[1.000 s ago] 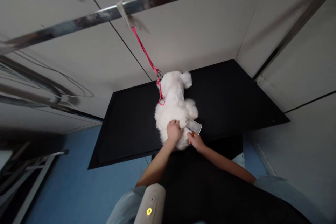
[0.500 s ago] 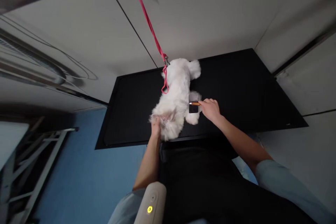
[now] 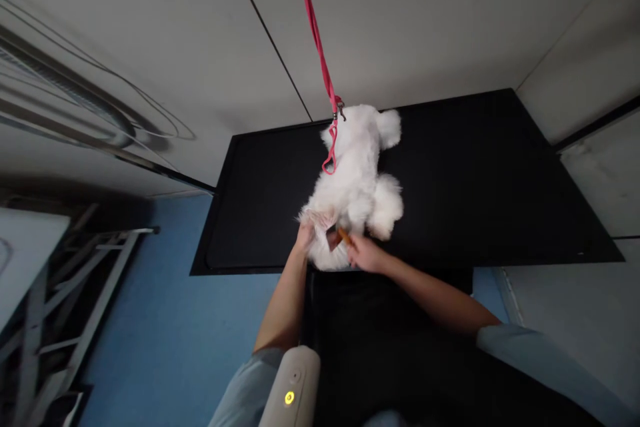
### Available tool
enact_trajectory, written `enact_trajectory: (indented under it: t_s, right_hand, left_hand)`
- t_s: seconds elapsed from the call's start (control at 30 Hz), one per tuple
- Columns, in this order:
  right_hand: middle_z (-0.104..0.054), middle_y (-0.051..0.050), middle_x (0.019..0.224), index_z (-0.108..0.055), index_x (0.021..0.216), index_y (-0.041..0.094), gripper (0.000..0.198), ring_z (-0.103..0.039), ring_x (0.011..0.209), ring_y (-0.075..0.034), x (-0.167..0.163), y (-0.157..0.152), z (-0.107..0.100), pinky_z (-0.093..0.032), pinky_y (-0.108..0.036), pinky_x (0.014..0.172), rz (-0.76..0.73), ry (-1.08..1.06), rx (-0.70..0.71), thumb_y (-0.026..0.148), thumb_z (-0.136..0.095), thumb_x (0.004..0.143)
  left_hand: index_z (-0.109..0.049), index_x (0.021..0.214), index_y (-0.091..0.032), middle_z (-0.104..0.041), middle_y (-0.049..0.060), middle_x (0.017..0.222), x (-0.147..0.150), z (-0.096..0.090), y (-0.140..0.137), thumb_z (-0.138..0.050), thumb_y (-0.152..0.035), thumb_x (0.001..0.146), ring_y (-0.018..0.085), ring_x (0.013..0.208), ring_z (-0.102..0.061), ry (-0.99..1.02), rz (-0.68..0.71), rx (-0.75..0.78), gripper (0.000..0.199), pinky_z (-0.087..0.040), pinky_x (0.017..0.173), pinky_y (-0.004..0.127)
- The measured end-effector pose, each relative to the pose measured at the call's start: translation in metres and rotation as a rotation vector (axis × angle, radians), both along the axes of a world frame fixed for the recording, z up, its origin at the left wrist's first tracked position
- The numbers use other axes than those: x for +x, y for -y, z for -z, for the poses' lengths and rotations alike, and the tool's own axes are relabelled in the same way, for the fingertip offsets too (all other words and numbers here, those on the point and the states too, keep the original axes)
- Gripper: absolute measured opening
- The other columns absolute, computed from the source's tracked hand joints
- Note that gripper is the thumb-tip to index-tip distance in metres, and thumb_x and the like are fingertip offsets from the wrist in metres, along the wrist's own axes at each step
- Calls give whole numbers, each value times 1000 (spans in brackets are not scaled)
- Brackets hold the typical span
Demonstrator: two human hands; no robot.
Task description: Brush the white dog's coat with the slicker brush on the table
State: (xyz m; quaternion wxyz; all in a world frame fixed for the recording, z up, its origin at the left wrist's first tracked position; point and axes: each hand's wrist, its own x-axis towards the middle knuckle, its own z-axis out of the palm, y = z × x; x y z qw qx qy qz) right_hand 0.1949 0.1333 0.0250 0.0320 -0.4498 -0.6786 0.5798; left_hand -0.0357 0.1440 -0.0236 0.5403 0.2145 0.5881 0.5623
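A fluffy white dog point(image 3: 354, 147) is stretched lengthwise on the black table point(image 3: 465, 180). My left hand point(image 3: 305, 235) grips the long fur at the dog's near end, beside a pinkish patch. In my right hand point(image 3: 367, 253) is a slicker brush point(image 3: 344, 235) with an orange-brown handle. Its dark head is against the same near-end fur, close to my left hand, and is partly blurred. A pink leash point(image 3: 315, 27) with a metal clip hangs down to the dog, its loop lying by the dog's side.
A pale wall stands behind the table. To the left are a hose point(image 3: 107, 123), thin cables and a metal frame point(image 3: 95, 293) over a blue floor point(image 3: 185, 327). A pale device with a yellow light point(image 3: 293, 390) sits low in front of me.
My right hand has moved the slicker brush left and nearer, from the dog's leg to the near-end fur. My left hand keeps its grip. The view has shifted slightly.
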Motion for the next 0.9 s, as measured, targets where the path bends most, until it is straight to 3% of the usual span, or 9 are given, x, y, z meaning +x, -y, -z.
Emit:
enact_trajectory:
  t_s: [0.1,0.17,0.3,0.37,0.47,0.63,0.77,0.9]
  right_hand:
    - [-52,7,59,-56,96,18,11,-47,45,-8,-18,49,10,-39,-19,47,-164,-133,-520,26,-50,101]
    - [-47,10,52,-54,89,19,19,-40,39,-6,-21,57,12,-32,-17,42,-115,-247,-644,35,-53,100]
    - [-45,11,42,-48,90,22,31,-38,33,-8,-22,43,10,-28,-18,40,295,-368,-600,47,-39,105]
    - [-49,9,42,-47,88,22,31,-43,33,-10,-20,43,10,-30,-19,39,270,-323,-721,47,-40,104]
    - [-57,5,46,-50,87,19,29,-47,35,-10,-16,47,12,-32,-19,39,89,-297,-900,42,-44,104]
    - [-65,3,59,-49,93,20,25,-61,46,-11,-17,49,18,-41,-19,48,261,-378,-878,42,-45,104]
    - [-69,-2,64,-52,90,17,27,-66,51,-13,-15,58,26,-46,-22,54,-23,-284,-1093,42,-51,102]
    - [-71,-2,74,-52,95,18,20,-69,61,-14,-14,52,30,-52,-25,62,253,-472,-938,37,-52,103]
  left_hand:
    - [-62,60,-20,-65,4,60,1,0,2,-81,-67,66,18,57,-60,-29,53,-25,51,-53,63,33]
    - [-62,61,-20,-65,6,61,1,-2,4,-77,-69,69,22,62,-63,-66,53,-30,52,-54,66,36]
    - [-67,72,-18,-70,9,71,3,-5,6,-74,-74,70,26,72,-67,-89,31,-27,57,-56,72,38]
    - [-68,77,-17,-69,7,70,3,-6,7,-76,-78,64,24,69,-66,-84,22,-42,62,-55,67,36]
    - [-65,74,-18,-66,5,64,4,-7,9,-76,-82,58,21,61,-64,-79,48,-78,67,-53,61,34]
    - [-65,76,-18,-65,4,67,7,-10,10,-78,-78,60,21,67,-64,-63,76,-38,63,-54,69,34]
    - [-62,72,-18,-63,0,68,7,-13,9,-82,-74,58,15,63,-60,-88,56,-8,61,-52,68,30]
    - [-65,66,-17,-66,3,67,1,-17,1,-81,-71,63,17,64,-61,-146,173,68,56,-52,69,30]
